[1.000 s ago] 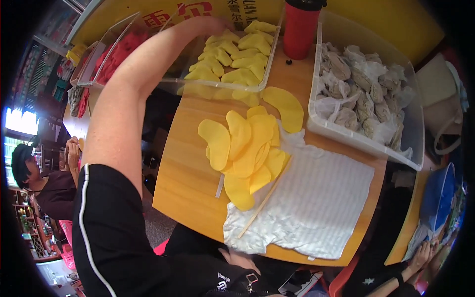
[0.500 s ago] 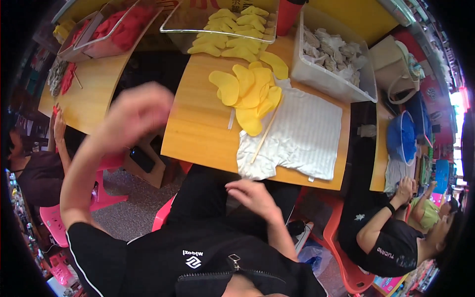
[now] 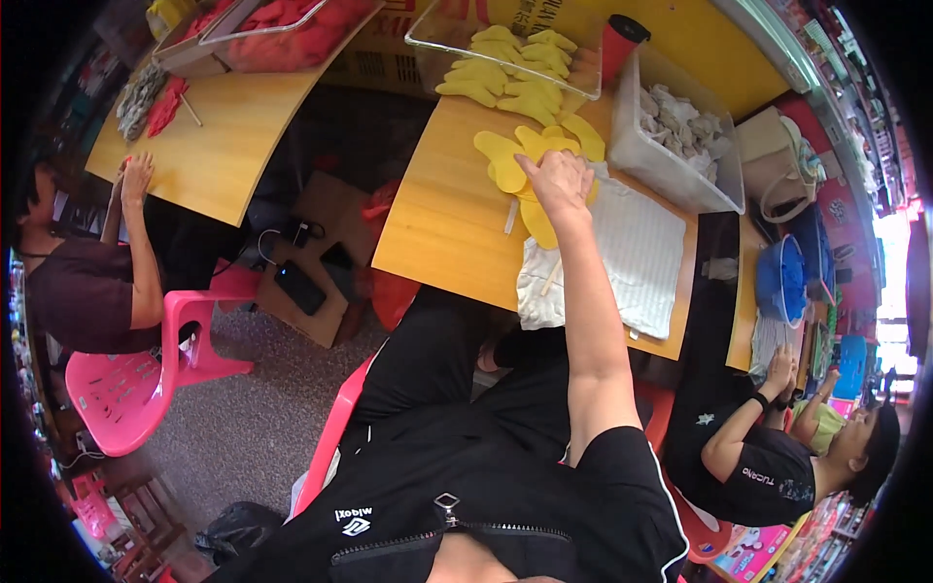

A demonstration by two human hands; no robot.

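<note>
Roughly at upper centre, the right hand (image 3: 562,183) is laid, half-curled, over yellow pieces (image 3: 501,160), any grip hidden; the left hand is unseen. Probably light and bendy, they are best pinched at an edge. Right of centre, white cloth (image 3: 639,255) is spread.

A yellow wall (image 3: 708,47) stands behind; speckled grey floor (image 3: 258,418) lies below; a pink chair (image 3: 121,410) left; bright light (image 3: 892,277) right.
</note>
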